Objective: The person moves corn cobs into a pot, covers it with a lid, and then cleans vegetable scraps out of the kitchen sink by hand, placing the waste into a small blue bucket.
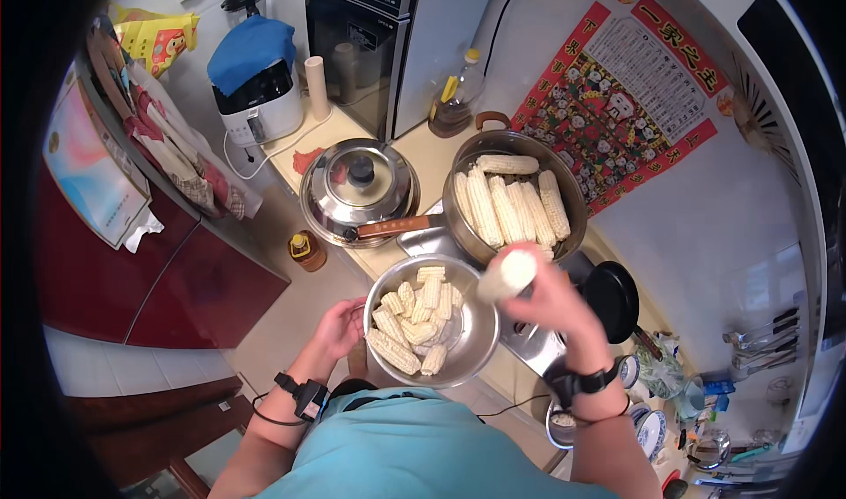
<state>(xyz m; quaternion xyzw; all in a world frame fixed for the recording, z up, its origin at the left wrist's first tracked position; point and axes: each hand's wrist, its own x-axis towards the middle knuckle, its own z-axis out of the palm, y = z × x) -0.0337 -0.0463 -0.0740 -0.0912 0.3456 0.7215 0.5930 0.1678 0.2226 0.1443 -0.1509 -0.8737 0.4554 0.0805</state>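
A steel bowl (476, 345) with short pieces of pale corn (414, 309) and one longer piece is in front of my body. My left hand (339, 329) grips its left rim, the fingers partly hidden by the bowl's side. My right hand (555, 296) is closed around a corn cob (507, 276), blurred by motion, between the bowl's right rim and the pot. Beyond it, a large deep pot (577, 204) stands on the stove, with several whole corn cobs (507, 208) lying side by side in it.
Left of the pot sits a lidded steel pan (330, 177), its wooden handle (401, 226) pointing toward the pot. A black frying pan (611, 301) is at the right, near stacked dishes (650, 430). An oil bottle (456, 98) stands behind; another bottle (307, 250) is lower left.
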